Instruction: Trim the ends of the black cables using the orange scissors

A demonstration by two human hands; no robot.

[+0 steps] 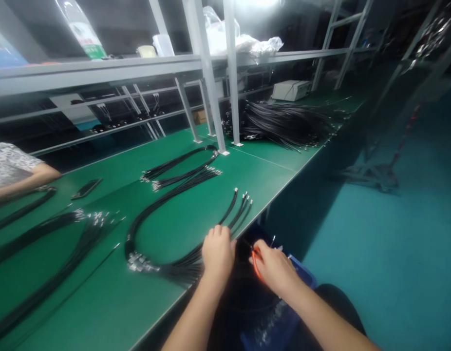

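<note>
My left hand [218, 251] is closed around a few black cables [242, 209] at the table's edge, their metal-tipped ends pointing away from me. These belong to a looped bundle of black cables [138, 222], gathered with silvery-white pieces [140, 262] at its near bend. My right hand [275, 267] is closed on an orange-handled hand tool [257, 265], just off the table edge and to the right of my left hand. The tool's jaws are dark and blurred, so its exact kind does not show.
Below my hands is a blue bin [302, 270] with small pale pieces. Another cable bundle [185, 161], a phone [86, 188] and a large black cable pile [284, 122] lie on the green table [269, 165]. White posts [211, 87] hold a shelf. Another person's arm [39, 175] rests at left.
</note>
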